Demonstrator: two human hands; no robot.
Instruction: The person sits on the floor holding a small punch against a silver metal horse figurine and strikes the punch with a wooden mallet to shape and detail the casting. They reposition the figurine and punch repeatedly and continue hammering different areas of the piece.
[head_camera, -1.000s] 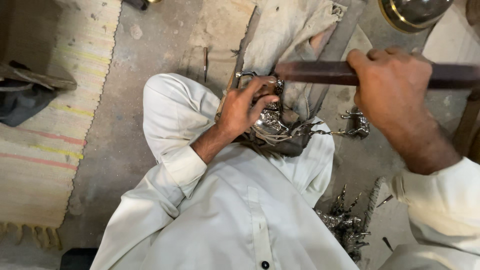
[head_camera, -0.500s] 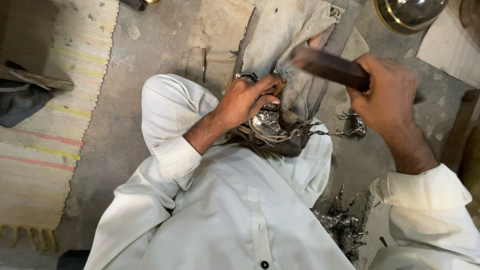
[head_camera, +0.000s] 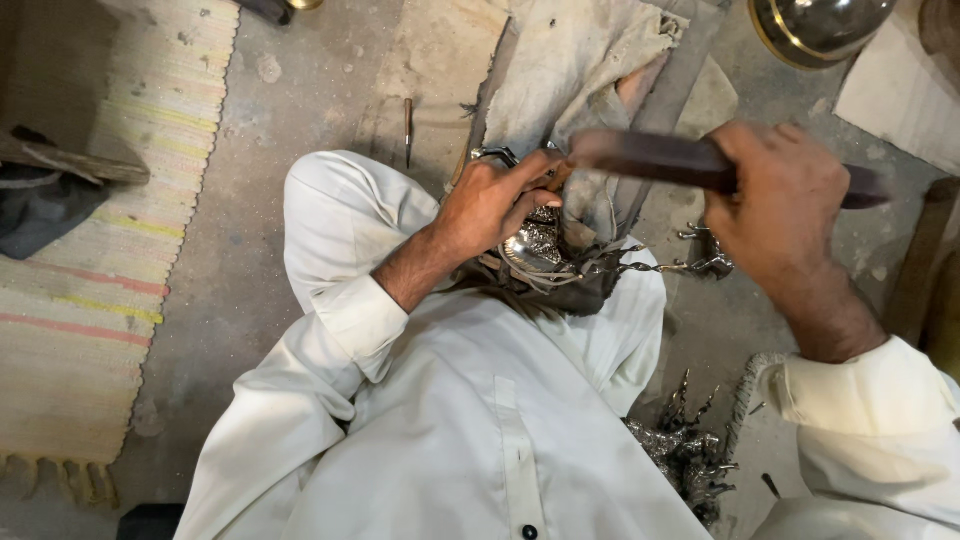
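Note:
I sit on the floor in white clothes and look down at my lap. My left hand (head_camera: 492, 205) is closed on a small tool (head_camera: 553, 178) held against a shiny embossed silver piece (head_camera: 535, 247) that rests on a dark pad between my knees. My right hand (head_camera: 775, 200) grips a dark wooden stick (head_camera: 655, 158), blurred by motion, just above and to the right of the left hand. Twisted silver wire parts (head_camera: 700, 265) stick out to the right of the piece.
A worn cloth (head_camera: 580, 60) lies on the concrete floor ahead. A striped mat (head_camera: 90, 260) covers the left side. A round brass-rimmed metal vessel (head_camera: 815, 30) stands top right. More silver ornaments (head_camera: 690, 455) lie by my right knee, and a thin punch (head_camera: 408, 130) lies on the floor.
My right hand has swung the dark stick from level, down toward the left hand, and it is raised and blurred again. The left hand stays on the silver piece.

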